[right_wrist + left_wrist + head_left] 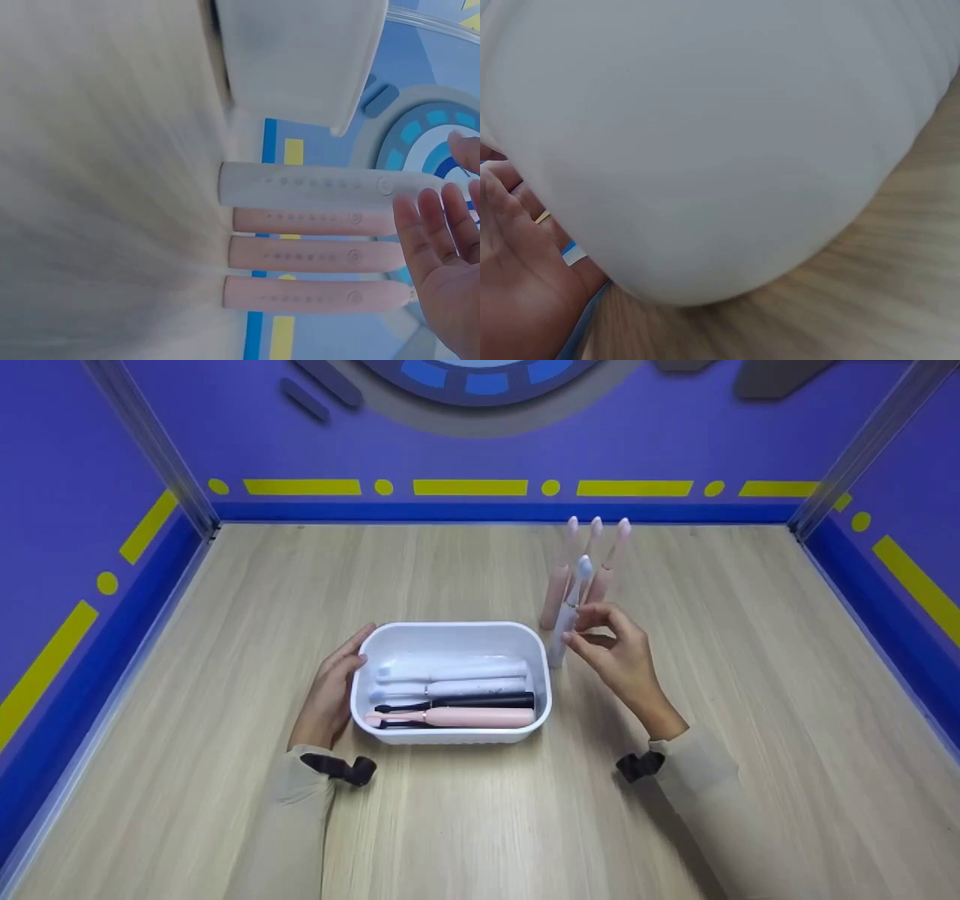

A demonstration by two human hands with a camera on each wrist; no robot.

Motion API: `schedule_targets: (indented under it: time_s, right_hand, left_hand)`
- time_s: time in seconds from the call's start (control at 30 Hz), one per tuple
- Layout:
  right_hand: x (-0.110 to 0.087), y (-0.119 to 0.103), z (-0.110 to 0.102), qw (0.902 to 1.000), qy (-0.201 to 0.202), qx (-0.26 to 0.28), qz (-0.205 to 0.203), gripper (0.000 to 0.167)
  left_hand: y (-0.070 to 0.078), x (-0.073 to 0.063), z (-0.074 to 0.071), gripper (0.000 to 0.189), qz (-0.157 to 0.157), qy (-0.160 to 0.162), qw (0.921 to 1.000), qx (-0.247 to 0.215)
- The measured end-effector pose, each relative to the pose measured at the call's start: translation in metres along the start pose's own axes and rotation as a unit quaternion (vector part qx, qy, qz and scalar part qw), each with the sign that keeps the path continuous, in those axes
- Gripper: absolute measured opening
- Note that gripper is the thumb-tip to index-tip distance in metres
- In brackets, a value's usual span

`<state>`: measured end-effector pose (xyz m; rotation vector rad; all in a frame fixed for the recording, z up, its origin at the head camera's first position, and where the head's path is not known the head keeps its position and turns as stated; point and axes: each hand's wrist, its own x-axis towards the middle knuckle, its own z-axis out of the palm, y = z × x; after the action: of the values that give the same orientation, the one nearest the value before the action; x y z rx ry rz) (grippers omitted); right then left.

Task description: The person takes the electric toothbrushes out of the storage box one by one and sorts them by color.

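My left hand [326, 690] rests against the left end of a white plastic tub [450, 739], fingers fairly straight along its outer wall and thumb at the rim. Inside the tub lie electric toothbrushes: white ones, black ones and a pink one [480, 718]. To the tub's right, a white electric toothbrush [300, 185] stands upright on its base. My right hand [619, 656] is at its upper handle, fingertips right at the side and thumb apart from it in the right wrist view. Just behind stand three pink electric toothbrushes [315, 295], upright and close together.
A wood-grain table [465, 817] carries everything. Blue-purple panels [480, 457] with yellow markings wall it at the back and both sides. Most of the left wrist view is filled by the tub's outer wall.
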<state>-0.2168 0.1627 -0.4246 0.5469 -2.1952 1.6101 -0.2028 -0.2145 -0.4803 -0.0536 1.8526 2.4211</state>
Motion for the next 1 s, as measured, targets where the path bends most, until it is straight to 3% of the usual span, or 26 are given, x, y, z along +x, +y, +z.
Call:
schedule_targets:
  time_s: [0.37,0.8,1.0]
  right_hand:
    - [0.007,-0.012,0.004,0.9961,-0.088,-0.002,0.005,0.035]
    - [0.013,-0.022,0.011,0.9852,-0.17,-0.026,0.005,0.038]
    - [0.015,-0.025,0.015,0.9756,-0.218,-0.028,0.0,0.038]
  left_hand:
    - [0.001,-0.001,0.0,0.053,-0.006,0.004,0.9999,-0.007]
    - [0.001,0.0,0.001,0.052,0.007,0.001,0.9994,-0.035]
    - [0.001,0.0,0.001,0.052,0.006,0.007,0.9995,-0.03]
